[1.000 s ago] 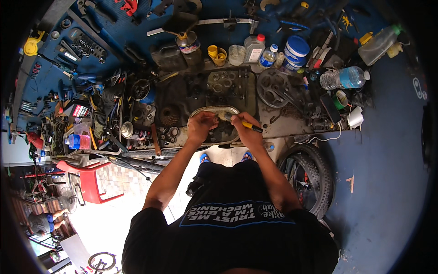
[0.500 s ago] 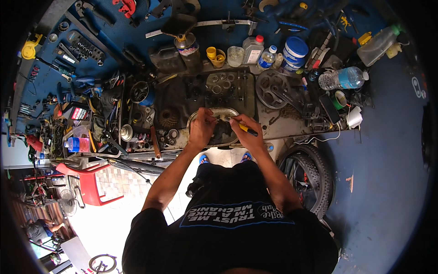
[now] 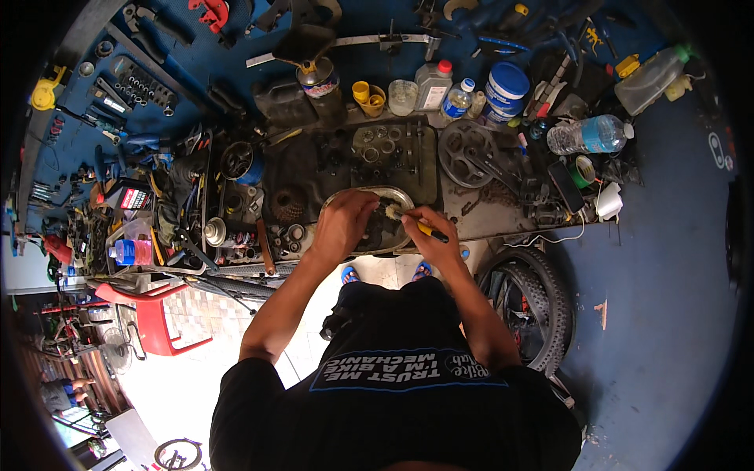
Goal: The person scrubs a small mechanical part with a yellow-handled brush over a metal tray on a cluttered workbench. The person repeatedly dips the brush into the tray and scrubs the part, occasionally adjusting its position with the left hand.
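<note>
Over a round metal basin [image 3: 390, 191] at the bench's front edge, both my hands work close together. My right hand [image 3: 425, 235] is closed around a brush [image 3: 432, 231] with a yellow and black handle. The brush's pale bristles point left, toward my other hand. My left hand [image 3: 345, 225] has its fingers pinched together above the basin's left side; whatever small dark piece it may hold is too hidden to name. The inside of the basin looks dark and wet. Just left of the basin lies a cassette of sprockets [image 3: 289, 202].
Behind the basin, a dark mat [image 3: 424, 157] carries small rings and bolts. A crankset [image 3: 467, 157] lies to its right. Bottles and a blue tub [image 3: 507, 86] line the back. A wooden-handled tool [image 3: 265, 247] and spray can [image 3: 216, 231] lie left. Tyres [image 3: 542, 302] stand below the bench.
The brush has shifted slightly down and right, and its bristles now show. My left hand has turned so that more of its back is visible. My hands remain over the basin.
</note>
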`<state>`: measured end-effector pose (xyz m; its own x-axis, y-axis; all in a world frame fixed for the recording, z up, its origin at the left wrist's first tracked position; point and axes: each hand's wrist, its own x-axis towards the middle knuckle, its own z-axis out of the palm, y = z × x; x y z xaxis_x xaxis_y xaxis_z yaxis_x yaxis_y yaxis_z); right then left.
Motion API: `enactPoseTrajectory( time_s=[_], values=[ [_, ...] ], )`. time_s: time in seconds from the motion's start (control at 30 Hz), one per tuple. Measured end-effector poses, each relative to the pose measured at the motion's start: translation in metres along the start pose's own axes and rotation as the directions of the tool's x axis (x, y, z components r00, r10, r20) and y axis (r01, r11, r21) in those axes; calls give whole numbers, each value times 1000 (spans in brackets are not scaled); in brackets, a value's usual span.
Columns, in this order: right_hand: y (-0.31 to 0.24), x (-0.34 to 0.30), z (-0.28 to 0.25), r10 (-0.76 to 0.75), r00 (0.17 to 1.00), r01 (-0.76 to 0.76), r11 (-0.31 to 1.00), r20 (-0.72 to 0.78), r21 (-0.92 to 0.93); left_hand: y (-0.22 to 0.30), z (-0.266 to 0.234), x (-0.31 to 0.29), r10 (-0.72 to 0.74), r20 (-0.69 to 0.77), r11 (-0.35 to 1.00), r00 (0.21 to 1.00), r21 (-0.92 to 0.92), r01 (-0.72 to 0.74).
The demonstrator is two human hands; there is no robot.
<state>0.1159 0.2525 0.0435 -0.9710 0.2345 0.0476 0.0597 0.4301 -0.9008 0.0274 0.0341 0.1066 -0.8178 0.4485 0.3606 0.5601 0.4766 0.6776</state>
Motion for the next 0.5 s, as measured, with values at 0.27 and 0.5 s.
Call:
enactPoseTrajectory(
  time_s=[0.27, 0.5],
  values=[
    [-2, -11, -6, 60, 998, -60, 998, 22, -22, -81, 44, -7, -199, 298, 980, 933, 68, 187],
    [-1, -18, -9, 87, 996, -88, 995, -30, -36, -130, 57, 81, -307, 20, 913, 951, 290, 289]
  ],
)
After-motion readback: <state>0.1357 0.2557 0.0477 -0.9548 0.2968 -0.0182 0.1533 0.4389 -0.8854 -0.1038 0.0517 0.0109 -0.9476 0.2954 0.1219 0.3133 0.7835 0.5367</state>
